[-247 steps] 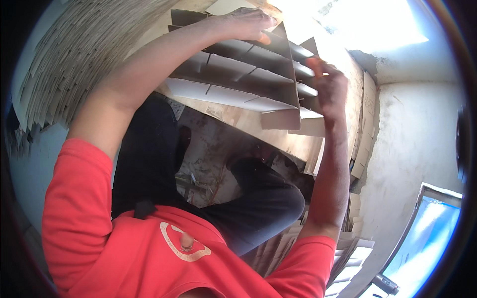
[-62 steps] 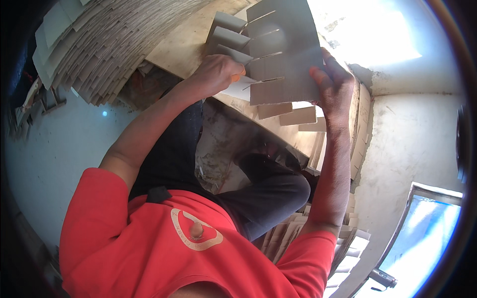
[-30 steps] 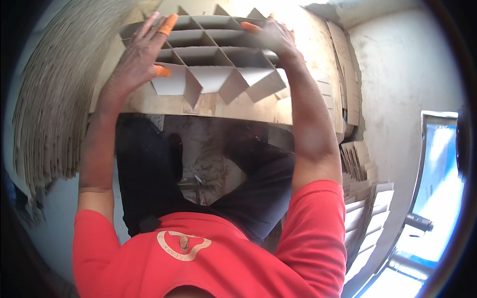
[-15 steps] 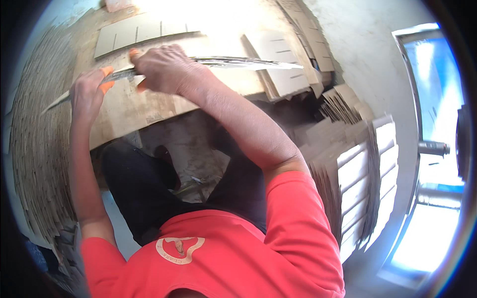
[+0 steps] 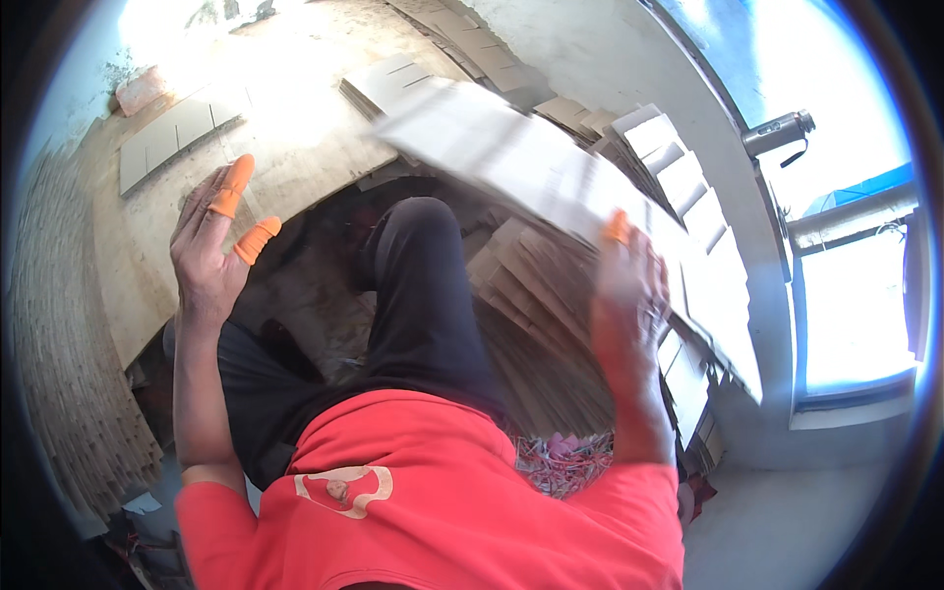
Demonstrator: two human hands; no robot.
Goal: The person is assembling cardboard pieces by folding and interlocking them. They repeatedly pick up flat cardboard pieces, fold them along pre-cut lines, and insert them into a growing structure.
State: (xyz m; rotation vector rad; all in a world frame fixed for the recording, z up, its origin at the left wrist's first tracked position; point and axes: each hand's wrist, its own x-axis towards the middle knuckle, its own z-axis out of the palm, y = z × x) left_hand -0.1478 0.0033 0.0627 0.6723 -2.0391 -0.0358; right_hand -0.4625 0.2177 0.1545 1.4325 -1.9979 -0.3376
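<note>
Pale wall [image 5: 590, 59] rises at 1 o'clock; a wooden tabletop [image 5: 305, 162] extends toward 10, with a dense cardboard stack [image 5: 69, 374] at 9. One long, blurred cardboard panel [image 5: 531, 157] slants across 2 o'clock: judged light, stiff when flat yet easily creased, it is best held at mid-length along a long edge. Left hand [image 5: 209, 261], just past 9: spread, holding nothing. Right hand [image 5: 634, 295], at 3: overlaps the panel, grip indeterminable. Orange covers [image 5: 231, 187] sheathe some fingertips.

Cardboard panel [image 5: 551, 177], matt wooden tabletop [image 5: 305, 162]
</note>
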